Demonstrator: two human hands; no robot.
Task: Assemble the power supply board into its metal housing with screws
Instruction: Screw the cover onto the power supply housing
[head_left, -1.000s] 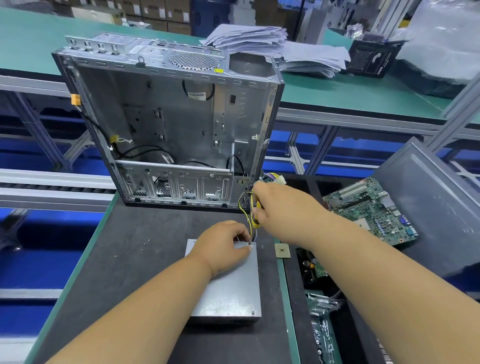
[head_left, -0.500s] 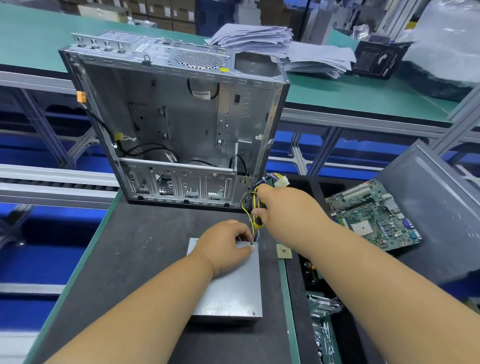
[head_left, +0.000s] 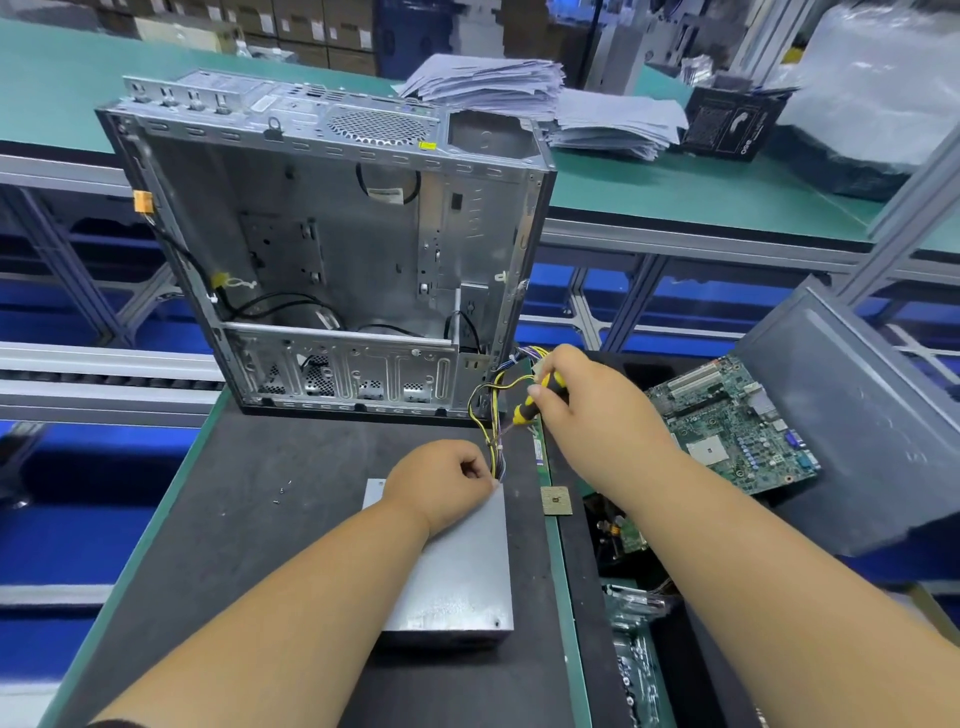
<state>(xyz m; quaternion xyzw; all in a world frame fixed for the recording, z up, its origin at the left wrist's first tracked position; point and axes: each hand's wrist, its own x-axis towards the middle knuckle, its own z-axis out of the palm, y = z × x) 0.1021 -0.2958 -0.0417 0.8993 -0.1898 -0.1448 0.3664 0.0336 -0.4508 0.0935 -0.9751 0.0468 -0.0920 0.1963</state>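
Right hand (head_left: 587, 410) is wrapped round a yellow-and-black screwdriver (head_left: 535, 397), handle up, shaft angled down-left toward the far right corner of the power supply housing (head_left: 452, 577). Left hand (head_left: 441, 488) sits on that same far end of the grey box, fingers curled in at the corner as if pinching something small, prob. a screw, but the tip area is too small to tell what's in there, if anything. My read: left steadies the box and maybe the fastener so the driver can find the hole without the lid skating on the mat.

Housing lies flat on the dark bench mat (head_left: 208, 519), lid on, one screw head visible at the near right corner. Cable bundle (head_left: 493, 410), yellow/black wires, comes out of the box at the far right corner and loops up between the two hands, just beside the driver, so the shaft has to thread past it. Could snag.

Two loose screws (head_left: 279, 494) lie on the mat left of the box, within reach of the left hand, sensibly. Behind stands an open PC chassis (head_left: 332, 260), upright, side off. Motherboard (head_left: 737, 421) rests tilted in the tray on the right, well apart from the work.

Job looks like it's at the screwing-down stage; far corner likely in hand now.
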